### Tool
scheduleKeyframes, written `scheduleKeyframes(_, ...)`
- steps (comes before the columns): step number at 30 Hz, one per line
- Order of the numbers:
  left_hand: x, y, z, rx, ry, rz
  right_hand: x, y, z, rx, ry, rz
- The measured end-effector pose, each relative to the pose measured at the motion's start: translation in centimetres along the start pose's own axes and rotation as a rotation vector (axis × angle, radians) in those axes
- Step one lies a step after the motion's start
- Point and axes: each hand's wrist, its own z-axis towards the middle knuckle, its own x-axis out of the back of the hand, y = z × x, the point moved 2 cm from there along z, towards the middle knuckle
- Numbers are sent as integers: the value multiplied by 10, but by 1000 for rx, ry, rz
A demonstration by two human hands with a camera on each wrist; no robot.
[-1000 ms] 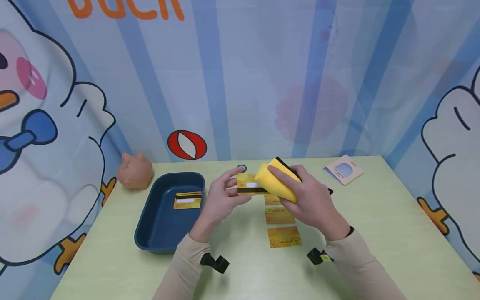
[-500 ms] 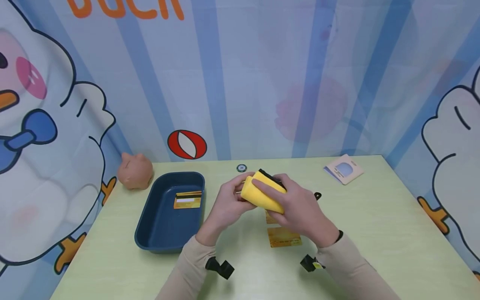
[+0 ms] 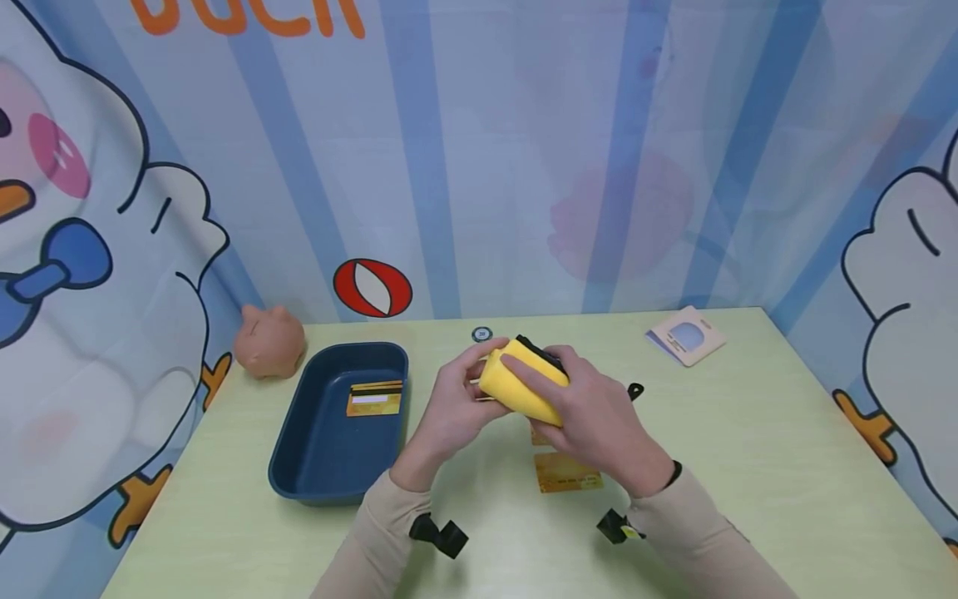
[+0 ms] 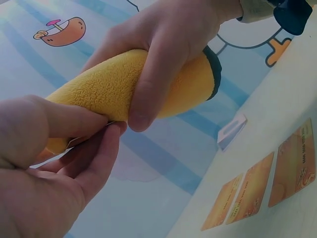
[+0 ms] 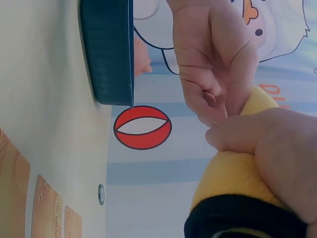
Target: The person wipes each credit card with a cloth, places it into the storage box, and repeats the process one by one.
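Note:
In the head view, my right hand [image 3: 599, 408] grips a bunched yellow cloth [image 3: 524, 384] with a black edge. My left hand [image 3: 456, 408] is close against it on the left, pinching a bank card whose surface the cloth mostly covers. The left wrist view shows the thumb and fingers of that hand meeting at the cloth's lower side, a sliver of the card [image 4: 75, 142] between them. Below the hands, gold bank cards lie in a column on the table, the nearest card [image 3: 569, 472] in full view. More are stacked in the blue tray [image 3: 299, 453].
Left of the hands stands the blue tray, with a pink piggy bank [image 3: 269, 343] behind it. A round chip [image 3: 482, 334] lies at the table's back edge. At the back right is a pale folded booklet [image 3: 686, 336]. A printed curtain [image 3: 509, 166] hangs behind the table.
My right hand has brought the cloth leftward over the card, hiding the striped side that showed earlier. The left hand's fingers have closed in. Over the last half second both hands barely shift.

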Motion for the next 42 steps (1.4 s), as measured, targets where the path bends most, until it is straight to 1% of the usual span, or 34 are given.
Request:
scheduleKeyframes(7, 2, 5, 0, 22, 19, -15, 0, 0, 1, -2, 3, 1)
scheduleKeyframes(11, 3, 6, 1, 33, 18, -40, 1, 0, 1, -7, 6, 0)
scheduleKeyframes(17, 8, 8, 0, 54, 33, -97, 3, 2, 2, -20, -1, 1)
scheduleKeyframes(23, 13, 10, -1, 66, 51, -115, 5, 5, 1, -29, 2, 5)
scheduleKeyframes(32, 19, 12, 0, 62, 74, -141, 7, 11, 1, -31, 17, -16)
scheduleKeyframes(37, 22, 13, -1, 48, 85, -165, 8, 14, 1, -29, 25, -21)
scheduleKeyframes(42, 25, 13, -1, 57, 97, -181, 9, 16, 1, -26, 35, -21)
